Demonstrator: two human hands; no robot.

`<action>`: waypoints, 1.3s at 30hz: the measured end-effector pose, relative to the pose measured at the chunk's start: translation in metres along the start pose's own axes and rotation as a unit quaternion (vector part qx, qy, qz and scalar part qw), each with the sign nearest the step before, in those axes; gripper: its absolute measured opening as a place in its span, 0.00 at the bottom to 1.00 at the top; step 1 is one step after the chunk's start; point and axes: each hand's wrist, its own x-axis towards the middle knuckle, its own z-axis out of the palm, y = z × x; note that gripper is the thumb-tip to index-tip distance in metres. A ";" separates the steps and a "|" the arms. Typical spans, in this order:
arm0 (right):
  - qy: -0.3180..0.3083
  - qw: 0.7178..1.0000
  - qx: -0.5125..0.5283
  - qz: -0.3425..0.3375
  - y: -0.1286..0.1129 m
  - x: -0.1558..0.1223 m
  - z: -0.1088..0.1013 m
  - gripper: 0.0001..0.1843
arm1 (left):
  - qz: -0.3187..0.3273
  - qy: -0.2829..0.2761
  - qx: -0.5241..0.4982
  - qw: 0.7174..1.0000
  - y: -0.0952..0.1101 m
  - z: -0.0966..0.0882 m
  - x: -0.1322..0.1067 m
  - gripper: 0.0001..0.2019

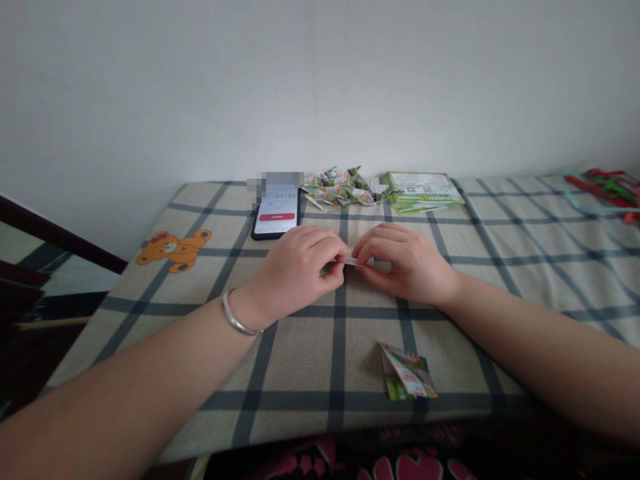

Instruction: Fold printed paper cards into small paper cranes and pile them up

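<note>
Pinched between my two hands is a small piece of folded paper, of which only a pale sliver shows. My left hand, with a silver bangle on its wrist, grips the left end between thumb and fingertips. The right end is in the fingers of my right hand. Nearer to me on the checked cloth lies a folded piece of printed green-and-white paper. Beyond my hands sits a pile of folded paper pieces with the same kind of print.
A phone with a lit screen lies left of the pile. To its right is a stack of flat printed sheets. A bear cutout lies at the left, red and green items at the far right. The checked tablecloth meets a wall.
</note>
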 end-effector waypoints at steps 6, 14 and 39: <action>-0.009 1.000 0.024 -0.011 0.004 0.000 -0.006 0.04 | -0.001 -0.022 0.023 0.999 -0.008 0.000 0.000 0.04; -0.021 0.997 0.075 -0.027 0.009 -0.002 -0.010 0.08 | 0.001 -0.066 0.066 0.996 -0.019 -0.003 0.000 0.03; -0.134 0.988 -0.069 0.024 0.004 -0.005 -0.014 0.01 | 0.114 -0.118 0.144 0.976 -0.023 -0.009 -0.001 0.07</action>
